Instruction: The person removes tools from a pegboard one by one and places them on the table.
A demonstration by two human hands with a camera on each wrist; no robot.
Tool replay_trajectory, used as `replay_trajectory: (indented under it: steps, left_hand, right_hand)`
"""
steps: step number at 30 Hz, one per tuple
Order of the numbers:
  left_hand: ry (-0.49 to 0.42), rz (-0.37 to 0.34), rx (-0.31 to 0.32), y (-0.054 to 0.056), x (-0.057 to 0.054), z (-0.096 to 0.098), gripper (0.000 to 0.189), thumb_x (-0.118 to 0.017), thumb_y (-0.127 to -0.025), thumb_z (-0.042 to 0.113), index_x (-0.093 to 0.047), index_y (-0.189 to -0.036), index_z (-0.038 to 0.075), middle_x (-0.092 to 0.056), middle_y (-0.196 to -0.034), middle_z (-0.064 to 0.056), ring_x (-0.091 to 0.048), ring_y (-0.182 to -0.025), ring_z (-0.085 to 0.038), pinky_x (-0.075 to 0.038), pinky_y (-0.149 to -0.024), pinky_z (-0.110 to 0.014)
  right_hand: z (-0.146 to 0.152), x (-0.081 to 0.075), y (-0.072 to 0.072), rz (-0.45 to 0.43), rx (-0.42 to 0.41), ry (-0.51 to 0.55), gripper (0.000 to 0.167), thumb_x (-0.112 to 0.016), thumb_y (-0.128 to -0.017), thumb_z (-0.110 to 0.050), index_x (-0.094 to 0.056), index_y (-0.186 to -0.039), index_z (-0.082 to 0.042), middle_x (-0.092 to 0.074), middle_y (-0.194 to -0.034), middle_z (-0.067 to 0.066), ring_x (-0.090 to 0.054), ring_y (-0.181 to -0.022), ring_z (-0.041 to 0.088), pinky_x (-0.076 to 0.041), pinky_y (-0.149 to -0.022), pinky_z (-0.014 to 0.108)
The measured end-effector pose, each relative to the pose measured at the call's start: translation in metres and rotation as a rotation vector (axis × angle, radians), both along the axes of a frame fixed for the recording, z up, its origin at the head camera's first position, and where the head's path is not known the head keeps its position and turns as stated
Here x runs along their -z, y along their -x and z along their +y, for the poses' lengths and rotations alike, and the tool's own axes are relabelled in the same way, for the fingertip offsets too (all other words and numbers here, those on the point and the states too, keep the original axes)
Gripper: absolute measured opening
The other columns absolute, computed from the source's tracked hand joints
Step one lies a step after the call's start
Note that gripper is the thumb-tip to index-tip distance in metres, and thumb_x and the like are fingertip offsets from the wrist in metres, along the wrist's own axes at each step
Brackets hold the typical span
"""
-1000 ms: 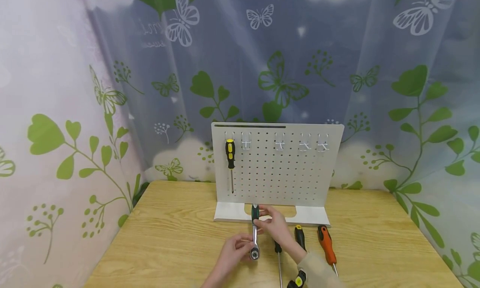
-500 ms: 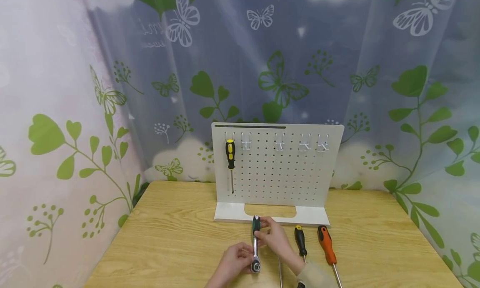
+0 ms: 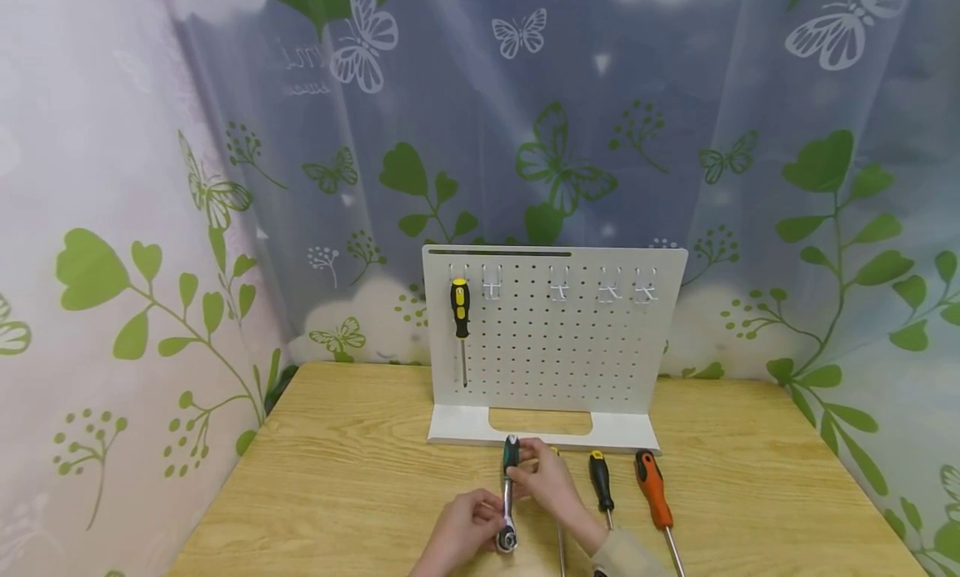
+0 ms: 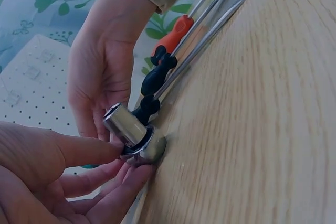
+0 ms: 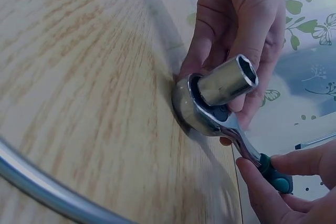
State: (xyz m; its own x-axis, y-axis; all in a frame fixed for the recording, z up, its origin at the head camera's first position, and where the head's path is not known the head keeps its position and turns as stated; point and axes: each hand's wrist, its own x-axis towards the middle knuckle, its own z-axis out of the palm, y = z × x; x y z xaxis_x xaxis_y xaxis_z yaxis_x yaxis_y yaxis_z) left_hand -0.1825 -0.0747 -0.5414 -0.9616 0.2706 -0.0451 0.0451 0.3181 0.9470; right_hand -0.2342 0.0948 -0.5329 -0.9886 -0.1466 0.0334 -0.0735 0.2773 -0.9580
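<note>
A socket ratchet [image 3: 508, 495] with a green-and-black handle and a chrome head is held between both hands, its handle toward the pegboard. My left hand [image 3: 462, 527] pinches the head end between thumb and fingers. Farther up, my right hand [image 3: 553, 485] pinches the handle near where it meets the metal neck. A shiny metal socket [image 5: 229, 81] sticks up from the round head, close over the tabletop in the right wrist view. The left wrist view shows that socket beside my left thumb, with the handle mostly hidden behind the fingers.
Behind the hands stands a white pegboard [image 3: 555, 352] with several clear hooks. A yellow-and-black screwdriver [image 3: 461, 310] hangs at its left. On the wooden table [image 3: 337, 477] lie an orange screwdriver [image 3: 655, 489], a black one [image 3: 601, 481] and another partly under the right forearm.
Over the last second both hands have brought the ratchet down and nearer to me, away from the pegboard base. In the last half second it has barely shifted. Both grips stay the same.
</note>
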Motion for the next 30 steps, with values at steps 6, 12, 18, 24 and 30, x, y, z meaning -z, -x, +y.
replay_trajectory:
  steps: [6, 12, 18, 24, 30]
  left_hand:
    - [0.076, 0.058, 0.004, -0.002, -0.002, -0.002, 0.009, -0.075, -0.087, -0.001, -0.071, -0.096, -0.003, -0.074, -0.085, -0.007, -0.070, -0.077, -0.016, -0.057, -0.067, -0.023]
    - [0.083, 0.007, -0.002, -0.002, -0.003, -0.002, 0.009, -0.073, -0.087, -0.002, -0.072, -0.096, -0.003, -0.073, -0.083, -0.006, -0.069, -0.076, -0.016, -0.057, -0.065, -0.023]
    - [0.082, -0.036, -0.004, -0.002, -0.002, -0.003, 0.008, -0.071, -0.088, -0.003, -0.072, -0.096, -0.004, -0.072, -0.082, -0.005, -0.068, -0.075, -0.015, -0.058, -0.063, -0.025]
    - [0.073, 0.004, -0.007, -0.004, -0.001, -0.003, 0.008, -0.072, -0.088, -0.002, -0.073, -0.095, -0.005, -0.074, -0.083, -0.009, -0.069, -0.075, -0.015, -0.057, -0.062, -0.021]
    - [0.069, 0.011, -0.007, -0.006, -0.001, -0.003, 0.009, -0.072, -0.087, -0.002, -0.073, -0.095, -0.006, -0.074, -0.083, -0.009, -0.070, -0.076, -0.016, -0.057, -0.063, -0.022]
  right_hand:
    - [0.000, -0.001, 0.001, 0.056, -0.002, -0.107, 0.057, -0.076, -0.081, 0.005, -0.052, -0.133, 0.009, -0.067, -0.100, 0.020, -0.071, -0.078, 0.026, -0.061, -0.058, 0.031]
    - [-0.002, 0.000, 0.005, 0.048, -0.014, -0.207, 0.056, -0.078, -0.080, 0.003, -0.054, -0.130, 0.009, -0.068, -0.097, 0.016, -0.069, -0.078, 0.022, -0.057, -0.061, 0.027]
    - [-0.004, -0.001, 0.008, -0.001, -0.040, -0.266, 0.054, -0.078, -0.080, 0.003, -0.055, -0.129, 0.010, -0.068, -0.095, 0.013, -0.067, -0.075, 0.018, -0.059, -0.063, 0.029]
    - [-0.005, -0.001, 0.013, 0.039, -0.039, -0.363, 0.050, -0.081, -0.077, 0.001, -0.059, -0.121, 0.010, -0.068, -0.091, 0.010, -0.064, -0.082, 0.021, -0.058, -0.076, 0.036]
    - [-0.005, -0.002, 0.015, 0.021, -0.027, -0.369, 0.049, -0.081, -0.075, 0.003, -0.061, -0.119, 0.012, -0.064, -0.090, 0.009, -0.061, -0.083, 0.020, -0.059, -0.076, 0.036]
